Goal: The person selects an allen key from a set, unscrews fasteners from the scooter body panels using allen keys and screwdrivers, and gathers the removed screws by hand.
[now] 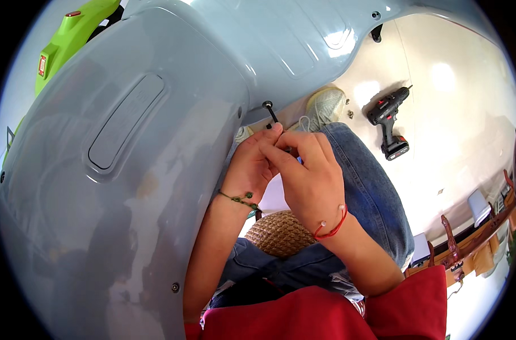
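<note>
Blue-grey glossy plastic makes up the large moulded panel [173,136] on the left and the second shell section [280,34] across the top. Between that bodywork and the jeans [360,170], the left hand [251,161] grasps a slim black rod with a round head [272,113] near its lower end, thumb and fingers closed on it. The right hand [309,175] is curled up against it, fingertips meeting the left ones; whether those fingers also grip the rod or some small part, I cannot tell. The rod points up toward the seam between the two sections, its head clear in front of the shell.

As for progress, the panel's lower recessed fastener [175,287] appears seated, and so does the shell fastener [376,16] near the upper right; how tight either is cannot be judged. The hole-like recess [240,112] close to the seam is too small to read as filled or bare. I judge the work with the rod unfinished, since it is in the fingers, apart from the bodywork. Small loose metal pieces [349,109] lie on the floor [439,136] beside the sneaker [326,107], apparently unused, and the cordless drill [388,122] rests there with no hand on it.
</note>
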{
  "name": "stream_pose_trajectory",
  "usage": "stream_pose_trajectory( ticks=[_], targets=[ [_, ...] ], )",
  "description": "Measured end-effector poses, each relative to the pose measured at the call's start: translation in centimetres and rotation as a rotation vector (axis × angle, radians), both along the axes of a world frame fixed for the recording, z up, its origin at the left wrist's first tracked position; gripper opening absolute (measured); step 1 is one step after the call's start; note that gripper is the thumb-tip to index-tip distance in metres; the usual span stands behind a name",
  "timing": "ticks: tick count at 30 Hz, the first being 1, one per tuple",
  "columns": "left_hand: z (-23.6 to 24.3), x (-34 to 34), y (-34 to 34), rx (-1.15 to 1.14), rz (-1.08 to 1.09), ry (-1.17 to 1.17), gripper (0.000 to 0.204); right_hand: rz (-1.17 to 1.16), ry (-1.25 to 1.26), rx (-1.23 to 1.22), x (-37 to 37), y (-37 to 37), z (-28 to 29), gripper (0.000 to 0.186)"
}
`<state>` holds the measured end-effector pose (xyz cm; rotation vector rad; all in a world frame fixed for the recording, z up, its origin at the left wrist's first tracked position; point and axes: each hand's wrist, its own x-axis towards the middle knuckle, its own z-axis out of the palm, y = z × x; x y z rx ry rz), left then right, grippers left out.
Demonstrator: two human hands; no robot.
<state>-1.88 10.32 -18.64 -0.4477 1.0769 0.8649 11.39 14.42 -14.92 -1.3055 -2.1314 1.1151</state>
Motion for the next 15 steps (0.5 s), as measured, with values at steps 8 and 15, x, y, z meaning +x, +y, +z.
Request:
stream_pose_trajectory(
  ticks=[8, 15],
  targets=[
    [1.0, 0.2, 1.2, -0.055, 0.052, 0.049, 0.021, 0.044, 0.099, -0.062, 0.2, -0.1, -0.8, 0.022],
    [1.3, 0.5, 1.2, -0.173, -0.071, 0.195, 0.021, -0.164, 0.084, -0.349, -0.1, -0.3, 1.0, 0.022]
  ],
)
